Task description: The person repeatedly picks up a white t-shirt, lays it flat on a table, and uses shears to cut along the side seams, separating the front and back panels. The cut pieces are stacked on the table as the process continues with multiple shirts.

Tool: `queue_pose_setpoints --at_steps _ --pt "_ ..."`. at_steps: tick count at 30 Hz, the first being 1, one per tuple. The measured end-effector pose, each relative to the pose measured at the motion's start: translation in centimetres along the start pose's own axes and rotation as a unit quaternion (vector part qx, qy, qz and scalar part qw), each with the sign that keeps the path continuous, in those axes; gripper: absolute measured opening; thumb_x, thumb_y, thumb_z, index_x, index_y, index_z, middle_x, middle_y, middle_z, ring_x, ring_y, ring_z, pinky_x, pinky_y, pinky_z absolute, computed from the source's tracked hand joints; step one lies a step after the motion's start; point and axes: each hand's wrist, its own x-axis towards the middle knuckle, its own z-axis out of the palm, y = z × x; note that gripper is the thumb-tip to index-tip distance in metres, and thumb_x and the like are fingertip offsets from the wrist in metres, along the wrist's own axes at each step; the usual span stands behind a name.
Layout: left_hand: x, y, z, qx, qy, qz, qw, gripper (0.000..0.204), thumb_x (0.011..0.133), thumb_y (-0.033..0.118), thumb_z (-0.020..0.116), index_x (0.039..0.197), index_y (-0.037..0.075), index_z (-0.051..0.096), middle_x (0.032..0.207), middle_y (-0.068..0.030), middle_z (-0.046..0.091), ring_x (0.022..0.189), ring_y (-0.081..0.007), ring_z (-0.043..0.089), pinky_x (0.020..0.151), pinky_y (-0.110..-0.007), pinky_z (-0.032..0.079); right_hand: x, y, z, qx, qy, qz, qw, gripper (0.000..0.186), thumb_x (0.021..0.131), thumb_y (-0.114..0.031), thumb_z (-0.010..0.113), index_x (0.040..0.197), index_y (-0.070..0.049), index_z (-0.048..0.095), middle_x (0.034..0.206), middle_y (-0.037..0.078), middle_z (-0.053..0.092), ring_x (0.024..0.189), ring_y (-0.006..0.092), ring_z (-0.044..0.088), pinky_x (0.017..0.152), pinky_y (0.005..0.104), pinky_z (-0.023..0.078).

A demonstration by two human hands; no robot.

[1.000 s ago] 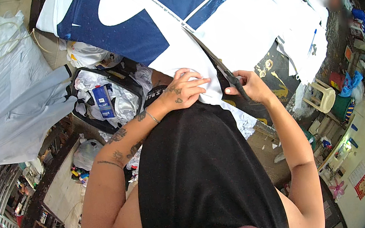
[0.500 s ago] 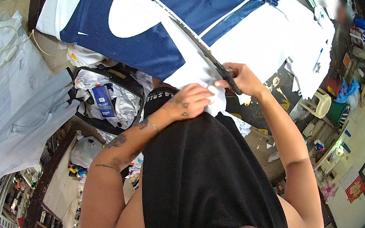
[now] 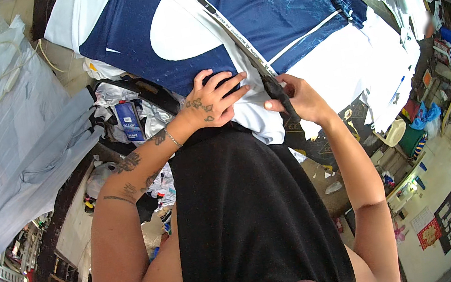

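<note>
Navy-and-white printed fabric (image 3: 276, 11) lies mostly uncut; left hand (image 3: 213, 99) presses flat, spread, while right hand (image 3: 301, 100) grips dark shears (image 3: 280, 95) at its near edge.

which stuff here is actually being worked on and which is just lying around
In use:
- navy and white printed fabric, spread on the table
- left hand, pressing the fabric flat
- right hand, gripping dark scissors at the fabric edge

Lying about:
- pale blue cloth at the left
- blue packet among plastic bags
- green basket on the floor
</note>
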Motion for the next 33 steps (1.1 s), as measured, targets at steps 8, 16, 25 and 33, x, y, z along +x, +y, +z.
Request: queue_pose_setpoints --at_steps 8,16,25,33 --pt "-0.1 -1.0 0.0 -0.058 0.002 0.021 0.998 0.053 0.075 0.027 0.070 0.127 0.020 0.070 0.148 -0.0022 0.058 0.128 -0.0224 0.054 0.109 -0.053 0.036 2.9 -3.1 0.6 -0.005 0.011 0.054 0.998 0.064 0.073 -0.034 0.097 0.118 0.004 0.072 0.085 0.007 0.073 0.076 0.0115 0.065 0.069 0.0271 0.052" --pt "-0.3 -1.6 0.3 -0.094 0.003 0.035 0.995 0.049 0.077 0.031 0.073 0.124 0.016 0.072 0.137 -0.0038 0.063 0.125 -0.0239 0.056 0.108 -0.052 0.040 5.4 -6.0 1.0 0.038 -0.008 0.000 0.999 0.065 0.073 -0.038 0.097 0.113 0.005 0.070 0.084 0.002 0.069 0.074 0.0094 0.059 0.065 0.0269 0.049" --pt "0.0 -2.1 -0.1 -0.118 0.025 0.055 0.991 0.029 0.083 0.029 0.071 0.108 0.015 0.073 0.140 -0.0007 0.064 0.119 -0.0182 0.058 0.100 -0.043 0.045 7.9 -10.1 1.7 0.010 0.006 -0.010 1.000 0.063 0.073 -0.046 0.095 0.106 0.003 0.072 0.075 0.004 0.067 0.068 0.0112 0.058 0.062 0.0287 0.046" --pt "-0.2 -2.5 -0.2 -0.120 0.030 0.098 0.987 0.016 0.088 0.022 0.067 0.101 0.015 0.072 0.138 0.0029 0.066 0.110 -0.0143 0.061 0.093 -0.034 0.047 10.3 -13.0 2.7 -0.009 0.008 -0.008 1.000 0.070 0.072 -0.053 0.093 0.109 0.003 0.073 0.072 0.004 0.066 0.065 0.0133 0.059 0.061 0.0311 0.046"
